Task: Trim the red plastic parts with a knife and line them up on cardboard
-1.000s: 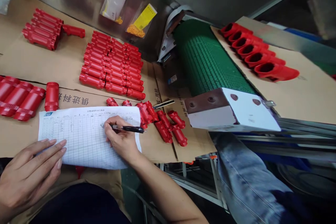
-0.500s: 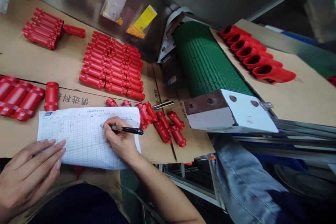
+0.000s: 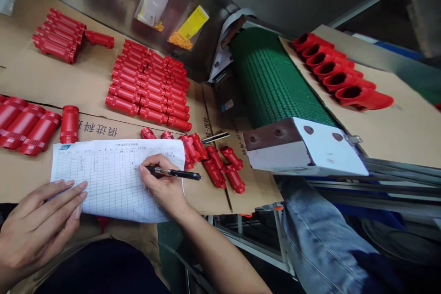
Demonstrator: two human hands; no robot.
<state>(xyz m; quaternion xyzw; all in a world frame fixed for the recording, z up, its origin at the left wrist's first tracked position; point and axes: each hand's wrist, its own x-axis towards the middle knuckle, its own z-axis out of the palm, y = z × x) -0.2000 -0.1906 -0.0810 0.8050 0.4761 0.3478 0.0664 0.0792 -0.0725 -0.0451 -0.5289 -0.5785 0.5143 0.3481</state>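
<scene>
A printed form sheet (image 3: 113, 193) with a grid and some handwriting lies on the cardboard near my body. My right hand (image 3: 163, 188) grips a black pen (image 3: 179, 173), its tip close to the paper around the middle columns; I cannot tell if it touches. Stretched flat, my left hand (image 3: 44, 227) rests on the sheet's lower left corner. Just beyond the top left of the paper stands a red ribbed plastic tube (image 3: 69, 124). Several small red tubes (image 3: 217, 165) lie loosely to the right of the sheet, some partly under its edge.
Stacked red tubes (image 3: 148, 87) fill the middle of the cardboard (image 3: 93, 71), with another stack (image 3: 58, 34) farther left. A green conveyor belt (image 3: 275, 78) with a white metal end (image 3: 327, 147) stands at right. Beyond it are larger red fittings (image 3: 354, 92). A person's jeans-clad leg (image 3: 320, 229) is below.
The pen has tilted so its back end points farther right, and my right hand has shifted slightly right. My left hand stays on the sheet. The view has moved a little.
</scene>
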